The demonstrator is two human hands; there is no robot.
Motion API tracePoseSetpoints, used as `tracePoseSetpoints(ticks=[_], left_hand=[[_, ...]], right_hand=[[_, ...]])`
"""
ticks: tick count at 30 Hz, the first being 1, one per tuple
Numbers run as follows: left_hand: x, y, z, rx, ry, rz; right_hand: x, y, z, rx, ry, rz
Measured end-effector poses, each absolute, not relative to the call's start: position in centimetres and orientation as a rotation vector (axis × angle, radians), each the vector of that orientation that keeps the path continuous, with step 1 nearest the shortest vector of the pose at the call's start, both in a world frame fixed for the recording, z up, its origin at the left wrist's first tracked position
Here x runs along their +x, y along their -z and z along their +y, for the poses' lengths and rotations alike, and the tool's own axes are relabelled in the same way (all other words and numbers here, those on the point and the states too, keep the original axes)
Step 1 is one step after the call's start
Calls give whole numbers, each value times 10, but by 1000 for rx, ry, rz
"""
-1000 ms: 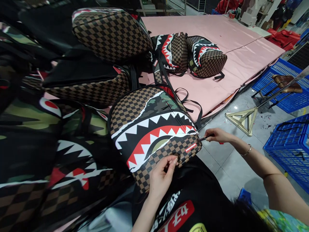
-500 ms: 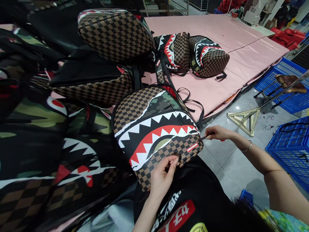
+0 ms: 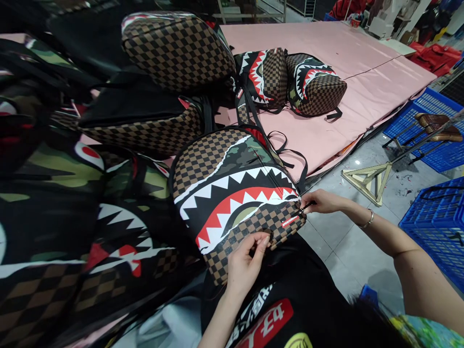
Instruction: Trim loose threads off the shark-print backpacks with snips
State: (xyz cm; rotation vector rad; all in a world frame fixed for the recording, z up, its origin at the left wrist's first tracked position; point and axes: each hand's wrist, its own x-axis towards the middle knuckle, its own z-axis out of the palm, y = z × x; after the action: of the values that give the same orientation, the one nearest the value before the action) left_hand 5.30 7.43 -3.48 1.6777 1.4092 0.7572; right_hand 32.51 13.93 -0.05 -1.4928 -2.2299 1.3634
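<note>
A checkered backpack [image 3: 232,183] with a red and white shark-mouth print leans at the pink table's edge, over the person's dark clothing. My left hand [image 3: 250,258] is at its lower edge, thumb and forefinger pinched together; what they hold, if anything, is too small to make out. My right hand [image 3: 319,201] is closed on a small dark tool [image 3: 303,209], whose tip meets the backpack's right side near a red label [image 3: 289,222].
Several more backpacks [image 3: 177,53] are piled at the left and behind. Two stand farther back on the pink table [image 3: 366,53]. At the right are blue crates [image 3: 435,217], a brown stool seat [image 3: 437,124] and a metal stand [image 3: 369,179] on the tiled floor.
My right hand has moved slightly left, and the dark tool now reaches farther over the backpack's side. My left hand keeps its pinch. The whole view has shifted a little.
</note>
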Motion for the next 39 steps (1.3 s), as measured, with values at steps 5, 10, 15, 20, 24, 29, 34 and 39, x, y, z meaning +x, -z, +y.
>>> tracePoseSetpoints(ticks=[5, 10, 15, 20, 24, 29, 34, 39], left_hand=[[53, 36, 74, 1678, -745, 1415], [54, 34, 73, 1685, -749, 1414], [55, 32, 74, 1700, -770, 1408], [54, 35, 73, 1726, -770, 1387], [53, 36, 73, 1725, -786, 1364], [54, 33, 72, 1716, -799, 1366], [52, 36, 70, 1716, -794, 1360], [50, 40, 70, 1706, -795, 1367]], right_hand=[[313, -6, 141, -1521, -1260, -2363], [302, -12, 144, -1509, -1189, -2472], [299, -14, 146, -1516, -1176, -2503], [301, -12, 144, -1563, -1200, -2466], [302, -13, 143, -1621, -1210, -2475], [295, -15, 144, -1596, -1186, -2537], [291, -13, 144, -1587, -1117, -2597], [291, -15, 141, -1632, -1116, -2518]])
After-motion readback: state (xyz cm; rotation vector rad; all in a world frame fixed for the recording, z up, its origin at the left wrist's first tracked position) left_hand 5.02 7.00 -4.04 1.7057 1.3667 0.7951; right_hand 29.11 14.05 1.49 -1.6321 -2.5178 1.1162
